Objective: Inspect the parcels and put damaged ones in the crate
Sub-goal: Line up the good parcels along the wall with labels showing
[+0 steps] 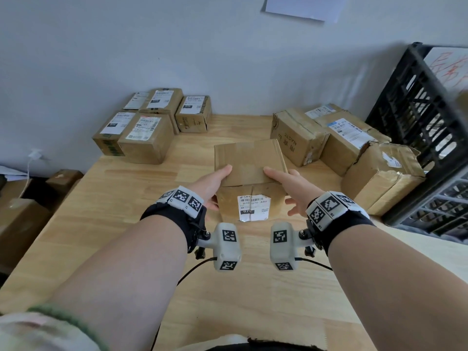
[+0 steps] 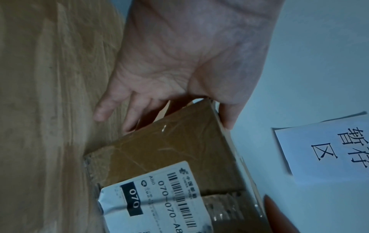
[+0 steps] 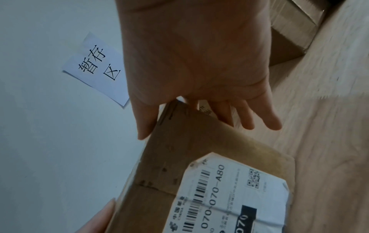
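I hold a brown cardboard parcel [image 1: 249,163] between both hands above the middle of the wooden table [image 1: 121,214]. It is tilted, and its white shipping label [image 1: 254,207] faces me. My left hand [image 1: 215,181] grips the parcel's left side, thumb on the upper face and fingers behind it. My right hand [image 1: 288,183] grips the right side the same way. The left wrist view shows the parcel [image 2: 179,157] under my left hand [image 2: 179,63]. In the right wrist view the parcel [image 3: 189,149] lies below my right hand [image 3: 199,55]. A black crate [image 1: 417,117] stands tilted at the right.
Several neat labelled parcels [image 1: 149,122] sit at the back left of the table. Dented, torn parcels [image 1: 329,138] and a crumpled box [image 1: 382,178] crowd the back right beside the crate. A grey crate [image 1: 435,206] lies under the black one. A paper sign [image 1: 301,6] hangs on the wall.
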Demonstrator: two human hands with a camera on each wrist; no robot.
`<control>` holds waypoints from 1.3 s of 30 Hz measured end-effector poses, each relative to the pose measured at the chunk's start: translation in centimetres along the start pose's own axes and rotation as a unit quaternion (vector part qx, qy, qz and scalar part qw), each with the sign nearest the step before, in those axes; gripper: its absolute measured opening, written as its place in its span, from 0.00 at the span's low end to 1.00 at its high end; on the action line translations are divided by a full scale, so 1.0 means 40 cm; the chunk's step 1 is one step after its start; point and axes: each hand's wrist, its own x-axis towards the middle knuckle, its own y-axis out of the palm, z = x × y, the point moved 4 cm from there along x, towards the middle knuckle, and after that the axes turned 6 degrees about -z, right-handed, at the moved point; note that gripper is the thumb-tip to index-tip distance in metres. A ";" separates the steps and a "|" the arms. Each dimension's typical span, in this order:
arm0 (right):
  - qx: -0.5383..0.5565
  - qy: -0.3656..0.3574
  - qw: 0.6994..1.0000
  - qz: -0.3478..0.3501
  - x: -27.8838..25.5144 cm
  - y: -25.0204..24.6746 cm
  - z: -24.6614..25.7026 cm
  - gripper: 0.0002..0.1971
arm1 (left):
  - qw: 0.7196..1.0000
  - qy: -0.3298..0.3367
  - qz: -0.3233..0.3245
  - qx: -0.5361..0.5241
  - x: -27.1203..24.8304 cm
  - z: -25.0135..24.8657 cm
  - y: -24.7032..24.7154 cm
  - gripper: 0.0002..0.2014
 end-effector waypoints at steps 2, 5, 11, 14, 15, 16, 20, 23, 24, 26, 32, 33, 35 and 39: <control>0.012 -0.025 1.000 -0.003 -0.004 0.000 0.002 0.47 | 1.000 -0.009 0.007 -0.023 0.008 0.016 -0.010 0.45; 0.054 -0.045 0.997 -0.014 -0.017 0.010 0.016 0.50 | 0.997 0.011 -0.002 -0.076 0.003 0.018 -0.031 0.53; 0.071 -0.105 0.991 -0.033 -0.010 0.062 0.044 0.47 | 0.987 0.052 -0.055 -0.143 0.007 0.010 -0.084 0.61; 0.017 -0.123 0.992 0.002 0.005 0.107 0.041 0.53 | 0.990 0.040 -0.044 -0.128 0.071 0.051 -0.095 0.61; -0.003 -0.130 0.991 0.013 0.011 0.122 0.039 0.57 | 0.992 0.035 -0.040 -0.110 0.065 0.056 -0.097 0.57; -0.031 -0.134 0.990 0.021 0.016 0.137 0.038 0.63 | 0.994 0.033 -0.035 -0.093 0.052 0.056 -0.098 0.52; -0.148 -0.157 0.976 0.020 0.030 0.177 0.053 0.61 | 0.998 0.042 -0.036 -0.035 0.055 0.060 -0.120 0.43; -0.188 -0.172 0.967 0.014 0.053 0.206 0.067 0.59 | 0.997 0.068 -0.039 -0.009 0.093 0.062 -0.151 0.51; -0.203 -0.173 0.964 0.012 0.062 0.220 0.070 0.59 | 0.996 0.077 -0.043 0.018 0.105 0.060 -0.162 0.54; -0.240 -0.171 0.956 0.000 0.079 0.244 0.078 0.59 | 0.991 0.097 -0.054 0.072 0.126 0.051 -0.180 0.55; -0.254 -0.152 0.953 -0.066 0.149 0.282 0.115 0.55 | 0.979 0.148 -0.111 0.082 0.232 -0.001 -0.228 0.44; -0.250 -0.146 0.954 -0.075 0.164 0.285 0.123 0.54 | 0.977 0.154 -0.122 0.085 0.253 -0.013 -0.235 0.41; -0.250 -0.129 0.955 -0.090 0.195 0.291 0.144 0.52 | 0.970 0.170 -0.135 0.107 0.292 -0.042 -0.245 0.38; -0.257 -0.095 0.955 -0.110 0.262 0.314 0.197 0.51 | 0.956 0.193 -0.136 0.177 0.377 -0.099 -0.257 0.33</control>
